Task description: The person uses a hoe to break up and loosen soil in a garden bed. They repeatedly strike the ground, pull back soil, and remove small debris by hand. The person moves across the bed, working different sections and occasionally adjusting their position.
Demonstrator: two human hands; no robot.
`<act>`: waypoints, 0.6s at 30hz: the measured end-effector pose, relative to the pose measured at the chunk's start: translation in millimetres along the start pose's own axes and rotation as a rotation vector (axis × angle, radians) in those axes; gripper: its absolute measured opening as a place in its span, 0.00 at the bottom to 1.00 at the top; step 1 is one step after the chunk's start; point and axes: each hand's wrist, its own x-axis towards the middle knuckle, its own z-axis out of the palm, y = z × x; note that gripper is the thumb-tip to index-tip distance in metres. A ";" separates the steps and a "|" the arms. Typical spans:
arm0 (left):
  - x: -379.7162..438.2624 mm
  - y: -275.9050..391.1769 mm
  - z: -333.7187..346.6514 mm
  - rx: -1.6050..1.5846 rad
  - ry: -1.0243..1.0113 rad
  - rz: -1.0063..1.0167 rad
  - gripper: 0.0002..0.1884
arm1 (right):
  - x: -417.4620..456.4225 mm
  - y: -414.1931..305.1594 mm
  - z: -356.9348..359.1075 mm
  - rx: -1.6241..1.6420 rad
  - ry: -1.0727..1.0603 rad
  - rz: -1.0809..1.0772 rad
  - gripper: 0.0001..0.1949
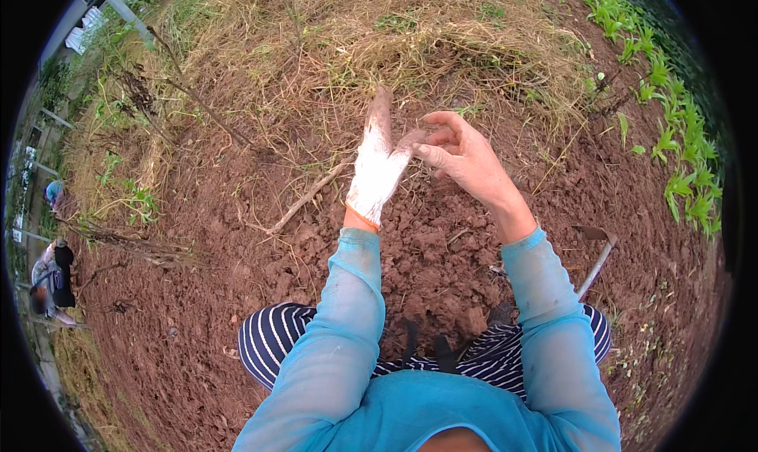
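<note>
A white work glove with an orange cuff edge and soil-stained fingers covers my left hand (380,159), which is stretched out over the loose reddish soil (432,245). My bare right hand (462,153) is beside it, thumb and fingers curled at the tip of the gloved thumb; whether they pinch the fabric cannot be told. Nothing is seen held in the left hand. To the right of my right forearm, a hoe (595,265) with a metal blade and pale handle lies on the ground, partly hidden by my knee.
Dry grass mulch (414,49) lies ahead. A dry branch (311,197) is left of my glove, and thin woody stems (201,99) rise farther left. Leafy green plants (681,132) line the right side. Two other people are at the far left, one bending (50,280), another (54,194) beyond.
</note>
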 end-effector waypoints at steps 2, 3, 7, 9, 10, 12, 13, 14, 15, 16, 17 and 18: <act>-0.1 -2.3 1.2 0.131 -0.071 0.048 0.47 | 2.9 -1.9 -0.4 0.102 -0.122 0.048 0.15; 0.6 -0.6 5.7 0.208 -0.072 0.075 0.46 | 6.1 -0.9 -5.8 0.087 -0.178 0.072 0.13; 2.7 16.8 21.4 0.547 -0.060 0.214 0.40 | 15.0 -6.6 -25.1 0.004 -0.261 0.158 0.08; 4.4 28.5 32.5 0.719 -0.064 0.290 0.38 | 11.6 -22.5 -40.1 -0.098 -0.279 0.198 0.08; 1.7 30.9 37.8 0.743 -0.079 0.307 0.38 | 9.6 -19.5 -45.1 -0.163 -0.318 0.165 0.09; 0.2 27.1 50.7 0.721 -0.139 0.289 0.38 | -2.2 -19.5 -56.5 -0.349 -0.283 0.151 0.10; -2.0 26.9 53.8 0.716 -0.191 0.260 0.39 | -8.2 -15.5 -61.9 -0.392 -0.290 0.131 0.11; -5.0 24.3 60.5 0.757 -0.252 0.284 0.39 | -18.4 -11.3 -67.9 -0.296 -0.278 0.180 0.11; -8.1 16.6 70.8 0.796 -0.309 0.308 0.39 | -28.4 -2.3 -75.6 -0.279 -0.229 0.259 0.11; -10.7 15.6 81.1 0.843 -0.363 0.339 0.39 | -41.0 8.7 -83.8 -0.142 -0.189 0.337 0.10; -16.2 17.7 91.2 0.785 -0.431 0.297 0.38 | -53.5 20.9 -91.4 -0.003 -0.153 0.409 0.10; -23.0 13.8 100.8 0.791 -0.490 0.277 0.37 | -66.1 31.7 -98.2 0.089 -0.132 0.474 0.09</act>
